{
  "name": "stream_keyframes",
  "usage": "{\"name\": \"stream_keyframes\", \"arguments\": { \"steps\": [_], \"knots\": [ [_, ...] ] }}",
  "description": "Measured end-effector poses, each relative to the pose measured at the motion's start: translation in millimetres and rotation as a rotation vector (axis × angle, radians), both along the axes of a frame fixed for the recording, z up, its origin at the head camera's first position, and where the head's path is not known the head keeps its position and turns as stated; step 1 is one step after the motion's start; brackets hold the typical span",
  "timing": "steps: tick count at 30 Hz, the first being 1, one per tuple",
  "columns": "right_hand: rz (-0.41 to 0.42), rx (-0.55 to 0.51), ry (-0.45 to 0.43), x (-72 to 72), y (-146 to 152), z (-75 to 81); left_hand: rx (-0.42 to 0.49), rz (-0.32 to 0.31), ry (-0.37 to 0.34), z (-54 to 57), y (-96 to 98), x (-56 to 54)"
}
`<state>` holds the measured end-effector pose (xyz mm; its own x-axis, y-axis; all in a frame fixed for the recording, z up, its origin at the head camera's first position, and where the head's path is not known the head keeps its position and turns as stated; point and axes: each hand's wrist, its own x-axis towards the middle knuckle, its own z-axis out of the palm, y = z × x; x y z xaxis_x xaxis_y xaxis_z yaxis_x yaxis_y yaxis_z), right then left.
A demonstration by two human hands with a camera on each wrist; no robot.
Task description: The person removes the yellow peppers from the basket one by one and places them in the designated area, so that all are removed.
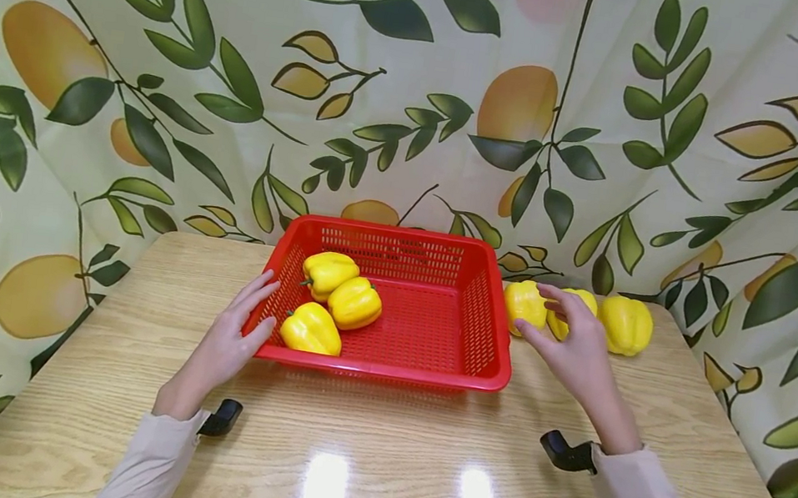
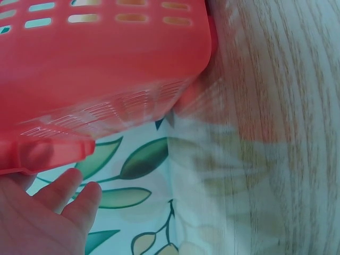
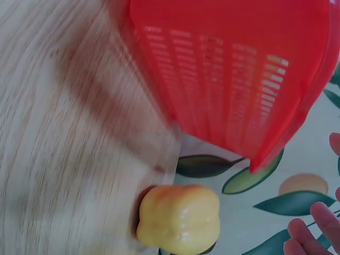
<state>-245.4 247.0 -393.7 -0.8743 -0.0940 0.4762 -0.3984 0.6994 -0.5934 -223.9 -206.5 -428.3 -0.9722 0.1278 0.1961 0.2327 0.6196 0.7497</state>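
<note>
A red perforated plastic basket [image 1: 383, 369] holds three yellow bell peppers at its left side: one at the back [image 1: 330, 272], one in the middle [image 1: 355, 304] and one at the front [image 1: 313, 328]. At the basket's left rim is my left hand [image 1: 223, 348], fingers extended; the left wrist view puts its fingers [image 2: 79, 207] right by the rim. My right hand [image 1: 578, 352] hovers with spread, slightly bent fingers over yellow peppers right of the basket. These are a left pepper [image 1: 522, 306], a partly hidden middle one [image 1: 557, 327] and a right one [image 1: 626, 325].
A wooden table [image 1: 390, 433] carries everything, with two bright reflections near its front. Behind it and at both sides hangs a cloth [image 1: 407, 73] printed with leaves and fruit. Dark wrist mounts [image 1: 222, 417] stick out by both sleeves.
</note>
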Motion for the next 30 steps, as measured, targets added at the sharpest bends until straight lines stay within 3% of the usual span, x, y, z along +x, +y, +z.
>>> {"name": "stream_keyframes", "arguments": {
  "steps": [20,30],
  "knots": [
    [0.096,-0.031,-0.014,6.6,-36.0,1.3,-0.001,0.001,0.005,-1.3,-0.4,0.0],
    [0.103,-0.003,-0.055,9.6,-52.7,0.4,-0.001,-0.002,0.010,-1.0,-0.9,-0.5]
  ]
}}
